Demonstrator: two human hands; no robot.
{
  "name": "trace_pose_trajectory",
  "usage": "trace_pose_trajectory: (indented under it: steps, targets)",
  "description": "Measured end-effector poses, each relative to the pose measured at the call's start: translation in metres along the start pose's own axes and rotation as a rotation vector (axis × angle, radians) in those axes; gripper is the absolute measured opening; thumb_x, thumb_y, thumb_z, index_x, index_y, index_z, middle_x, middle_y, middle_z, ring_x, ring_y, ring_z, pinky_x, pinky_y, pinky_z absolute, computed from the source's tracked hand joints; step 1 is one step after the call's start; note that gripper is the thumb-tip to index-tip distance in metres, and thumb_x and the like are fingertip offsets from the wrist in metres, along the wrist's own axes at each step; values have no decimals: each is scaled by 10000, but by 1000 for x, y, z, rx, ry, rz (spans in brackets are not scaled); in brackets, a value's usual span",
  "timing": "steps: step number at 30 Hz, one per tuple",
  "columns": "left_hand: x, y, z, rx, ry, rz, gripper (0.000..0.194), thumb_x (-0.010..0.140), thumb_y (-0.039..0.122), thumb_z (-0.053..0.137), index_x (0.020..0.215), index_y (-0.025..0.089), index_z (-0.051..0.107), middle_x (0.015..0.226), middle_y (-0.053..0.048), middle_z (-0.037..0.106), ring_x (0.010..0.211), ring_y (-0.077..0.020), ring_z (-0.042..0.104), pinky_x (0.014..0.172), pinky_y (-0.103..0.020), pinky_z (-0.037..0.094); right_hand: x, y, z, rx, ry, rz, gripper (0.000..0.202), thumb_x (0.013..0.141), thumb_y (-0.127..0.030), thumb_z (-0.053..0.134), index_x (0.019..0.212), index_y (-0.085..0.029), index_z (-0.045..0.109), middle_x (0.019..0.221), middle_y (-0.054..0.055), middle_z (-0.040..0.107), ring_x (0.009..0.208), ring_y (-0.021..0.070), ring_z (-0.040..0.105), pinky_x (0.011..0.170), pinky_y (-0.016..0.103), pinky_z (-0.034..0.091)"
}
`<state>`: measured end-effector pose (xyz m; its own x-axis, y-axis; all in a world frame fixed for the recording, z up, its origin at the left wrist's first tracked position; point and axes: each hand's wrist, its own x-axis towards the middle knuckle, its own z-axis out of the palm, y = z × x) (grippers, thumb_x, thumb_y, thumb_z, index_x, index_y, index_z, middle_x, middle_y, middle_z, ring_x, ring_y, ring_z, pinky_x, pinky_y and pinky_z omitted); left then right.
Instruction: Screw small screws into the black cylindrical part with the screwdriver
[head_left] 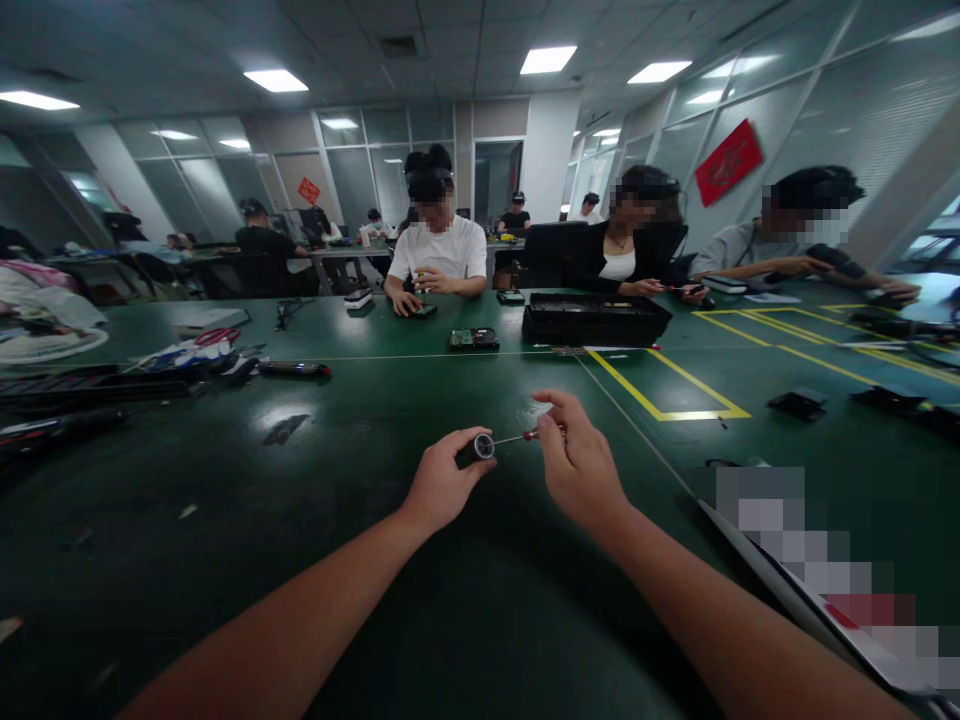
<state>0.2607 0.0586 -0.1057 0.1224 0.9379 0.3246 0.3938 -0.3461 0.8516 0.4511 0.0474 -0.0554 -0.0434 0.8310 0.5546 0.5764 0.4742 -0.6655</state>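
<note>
My left hand (444, 478) is wrapped round a short black cylinder (481, 448) with a silvery ring at its end, which faces right. In my right hand (576, 455) is a small screwdriver (529, 435) with a red handle. Its thin metal shaft points left, and the tip meets the ringed end of the cylinder; whether it sits in a screw is too small to tell. A bit of clear plastic (537, 409) shows by the right fingertips. Both hands are held above the green table (465, 620).
A circuit board device (474, 339) and a long black tray (596, 322) stand ahead. To the left lie a black pen-like tool (294, 369) and red-handled scissors (217, 337). A pale panel edge (780, 575) is at lower right. Several people sit across the table.
</note>
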Motion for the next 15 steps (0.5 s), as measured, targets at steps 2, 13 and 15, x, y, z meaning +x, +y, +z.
trace_pose_trajectory:
  steps: [2, 13, 15]
  targets:
    - [0, 1, -1, 1, 0, -2, 383, 822, 138, 746, 1193, 226, 703, 1212, -42, 705, 1155, -211, 637, 1058, -373, 458, 1, -1, -1, -2, -20, 14, 330, 1010, -357, 389, 1188, -178, 602, 807, 54, 706, 697, 213, 667, 634, 330, 450]
    - [1, 0, 0, 36, 14, 1, 381, 820, 137, 742, 1189, 226, 708, 1223, -51, 706, 1166, -220, 639, 1055, -383, 468, 0, 1, 2, 14, -17, -22, 322, 980, -322, 429, 1246, -175, 536, 887, 79, 701, 826, 246, 703, 748, 380, 505]
    - [1, 0, 0, 42, 18, -3, 380, 815, 130, 744, 1183, 218, 709, 1216, -56, 709, 1154, -222, 644, 1053, -386, 471, 1, 1, 1, 17, -20, -9, 293, 983, -334, 425, 1196, -185, 561, 902, 80, 708, 825, 243, 704, 745, 373, 506]
